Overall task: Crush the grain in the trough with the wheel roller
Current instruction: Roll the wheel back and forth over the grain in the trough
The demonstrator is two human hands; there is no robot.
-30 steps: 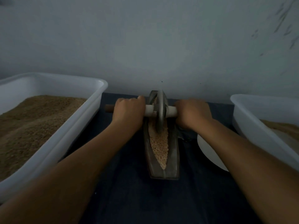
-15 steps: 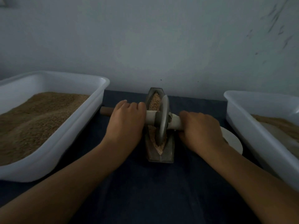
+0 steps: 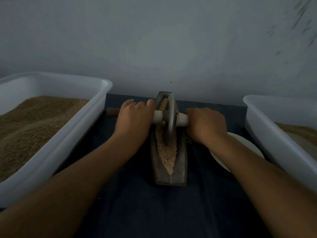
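A tabletop [image 3: 197,212] covered in dark blue cloth runs back to a pale wall. Four things rest directly on it. At the left sits a large white plastic tub [image 3: 72,143], heaped with brown grain. At the right edge sits a second white tub [image 3: 267,134], partly out of view, with a little brown grain showing inside. In the middle, between the tubs, lies a narrow boat-shaped trough [image 3: 180,172], set lengthwise from near edge to wall and holding pale grain [image 3: 169,155]. Just right of the trough lies a white plate [image 3: 247,148], partly hidden under a forearm.
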